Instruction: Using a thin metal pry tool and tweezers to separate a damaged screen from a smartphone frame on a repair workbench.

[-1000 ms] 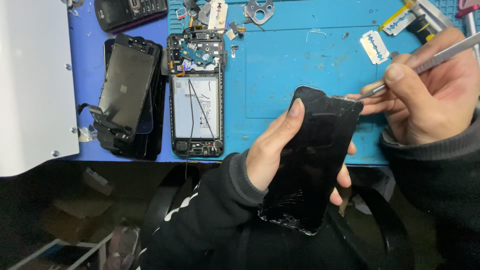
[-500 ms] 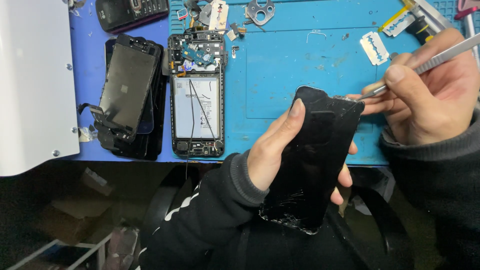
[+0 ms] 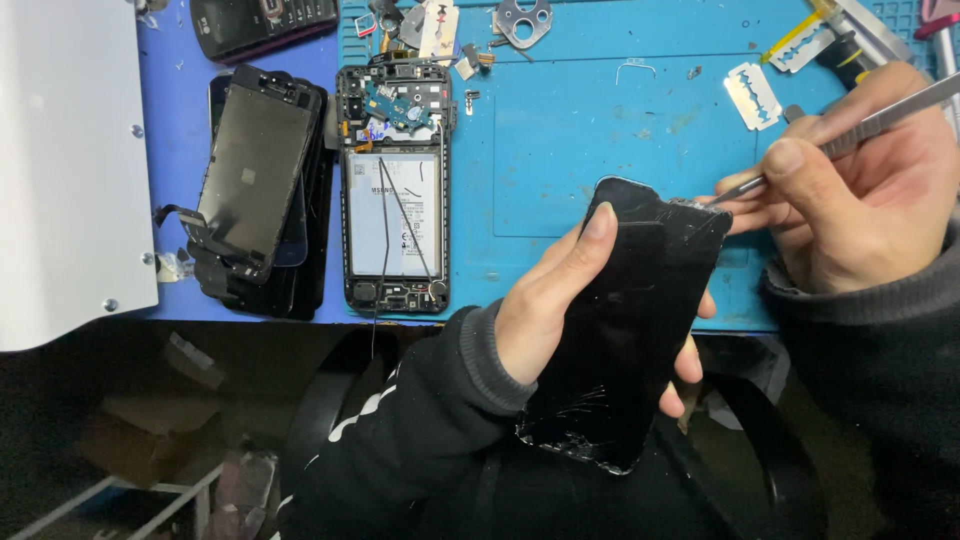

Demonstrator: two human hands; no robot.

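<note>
My left hand (image 3: 560,300) grips a black phone screen panel (image 3: 630,330) with cracked glass, tilted, held over the front edge of the blue work mat (image 3: 600,130). Its thumb lies along the panel's left side and the fingertips show at the right edge. My right hand (image 3: 860,190) holds metal tweezers (image 3: 850,125). The tweezers' tip touches the panel's cracked top right corner.
An opened phone body (image 3: 393,190) with battery and circuit board exposed lies on the mat. To its left is a stack of black screens (image 3: 255,190). A razor blade (image 3: 752,95), small metal parts (image 3: 522,20), a dark phone (image 3: 265,20) and a white box (image 3: 60,170) lie around.
</note>
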